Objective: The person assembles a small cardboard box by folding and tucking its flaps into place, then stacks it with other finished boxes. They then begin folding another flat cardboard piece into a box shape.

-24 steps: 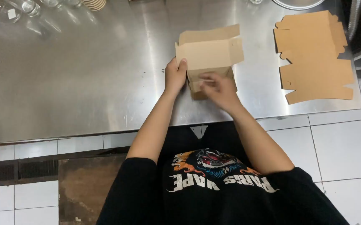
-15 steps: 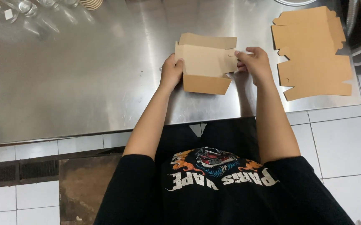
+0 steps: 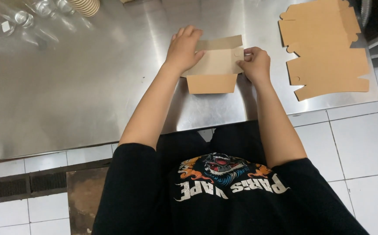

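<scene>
A brown cardboard takeaway box (image 3: 213,69) stands on the steel table (image 3: 88,87), its top flaps folded down over the opening. My left hand (image 3: 183,48) presses flat on the left side of the lid. At the right side my right hand (image 3: 254,64) pinches the lid's tab end with curled fingers. Both hands touch the box.
A stack of flat, unfolded brown box blanks (image 3: 324,48) lies at the table's right end. Clear plastic cups (image 3: 19,19) and a stack of paper cups (image 3: 85,6) sit at the far left. White floor tiles (image 3: 363,143) and a floor drain grate (image 3: 23,187) lie below.
The box was open with flaps up; the flaps are now folded down. My right hand moved from the box front to its right side, and my left hand shifted onto the lid.
</scene>
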